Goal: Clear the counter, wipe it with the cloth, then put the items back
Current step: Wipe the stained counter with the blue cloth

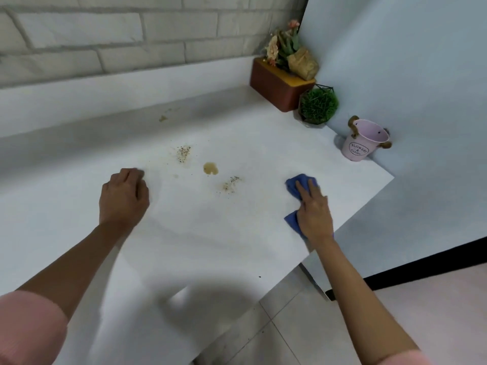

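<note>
A white counter carries a brown liquid stain and two patches of spilled crumbs near its middle. My right hand lies flat on a blue cloth near the counter's right edge, fingers straight and pressing it down. My left hand rests on the counter to the left of the stains, its fingers curled under and holding nothing. At the back right corner stand a brown flower box, a small green plant ball and a pink bucket.
A brick wall runs along the back behind a raised ledge. A pale blue panel closes the right side. Another small smear lies near the ledge. Tiled floor shows below the counter's right edge.
</note>
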A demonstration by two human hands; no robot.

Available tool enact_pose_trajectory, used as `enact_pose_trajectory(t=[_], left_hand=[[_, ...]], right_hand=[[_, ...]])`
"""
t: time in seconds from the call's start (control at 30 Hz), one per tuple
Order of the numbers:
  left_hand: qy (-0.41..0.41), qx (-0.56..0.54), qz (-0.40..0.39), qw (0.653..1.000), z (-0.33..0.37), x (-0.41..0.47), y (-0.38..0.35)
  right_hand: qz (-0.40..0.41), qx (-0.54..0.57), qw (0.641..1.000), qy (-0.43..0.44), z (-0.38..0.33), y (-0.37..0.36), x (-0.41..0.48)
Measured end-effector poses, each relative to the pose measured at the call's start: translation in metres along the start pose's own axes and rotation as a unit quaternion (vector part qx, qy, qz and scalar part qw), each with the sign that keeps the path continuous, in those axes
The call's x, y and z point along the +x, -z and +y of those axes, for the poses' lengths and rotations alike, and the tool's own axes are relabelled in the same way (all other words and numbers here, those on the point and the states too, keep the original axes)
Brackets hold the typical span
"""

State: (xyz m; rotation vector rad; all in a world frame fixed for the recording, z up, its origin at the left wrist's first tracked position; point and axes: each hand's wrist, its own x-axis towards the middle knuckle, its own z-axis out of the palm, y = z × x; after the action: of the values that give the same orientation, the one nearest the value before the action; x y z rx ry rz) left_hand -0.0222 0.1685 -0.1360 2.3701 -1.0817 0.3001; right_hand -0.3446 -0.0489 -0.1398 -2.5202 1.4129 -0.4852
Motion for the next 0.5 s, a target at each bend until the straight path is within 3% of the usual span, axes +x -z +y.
enact_pose_trajectory(t=[0.1,0.3,0.4,0.5], left_hand=[[-0.006,-0.009,-0.001,1.0,0.0,-0.002,-0.001],[-0.001,0.012,-0.012,1.0,0.0,-0.001,-0.004],[-0.005,0.009,-0.011,1.0,-0.003,-0.001,-0.005],[-0.007,0.005,-0.007,1.0,-0.004,-0.001,-0.006]], right_hand=[[-0.003,-0.057,0.998,-0.04,-0.02,-0.006,0.035],[-0.054,0.002,0.99,0.128,-0.119,-0.056,0.013],[-0.076,0.051,0.977,0.192,-0.103,-0.046,-0.014],[-0.046,0.052,0.99,0.122,-0.056,-0.022,-0.007]])
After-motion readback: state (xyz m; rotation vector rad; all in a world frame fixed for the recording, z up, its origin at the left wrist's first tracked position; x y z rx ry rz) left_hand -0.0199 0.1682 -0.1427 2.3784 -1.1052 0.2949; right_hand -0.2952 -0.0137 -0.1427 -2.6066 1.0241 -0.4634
